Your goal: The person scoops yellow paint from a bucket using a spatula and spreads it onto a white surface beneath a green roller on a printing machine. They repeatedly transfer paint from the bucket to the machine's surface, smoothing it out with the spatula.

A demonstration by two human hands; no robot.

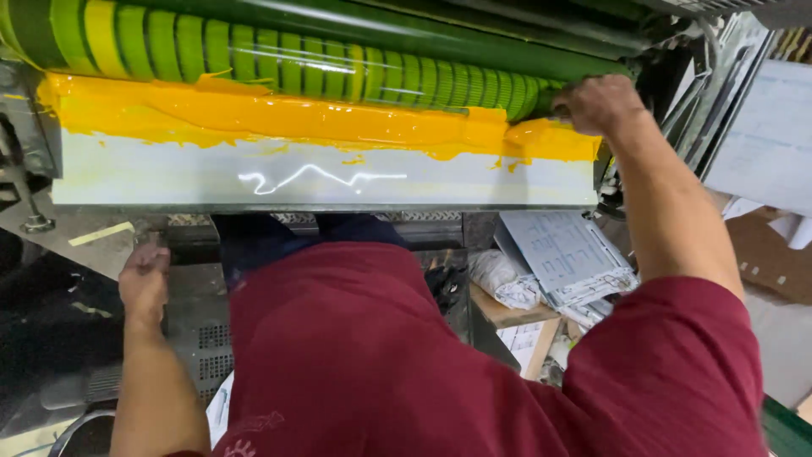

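— What are the hands doing?

— I see my right hand (599, 103) curled at the far right end of the green ribbed roller (338, 72), fingers (575, 108) folded tight over something at the edge of the yellow ink (279, 114). I cannot tell what they grip; it is hidden under the knuckles.

— And the other?

— My left hand (144, 279) is low, loosely closed, knuckles resting on the dark metal plate (199, 338) below the ink tray (321, 182). I see nothing held in it.

— Where does the ink lie?

— In a thick band along the tray's upper edge, against the roller. Right of me, below the tray, lie grey printing plates (562, 254) and crumpled white rags (503, 279) on a wooden shelf (507, 317).
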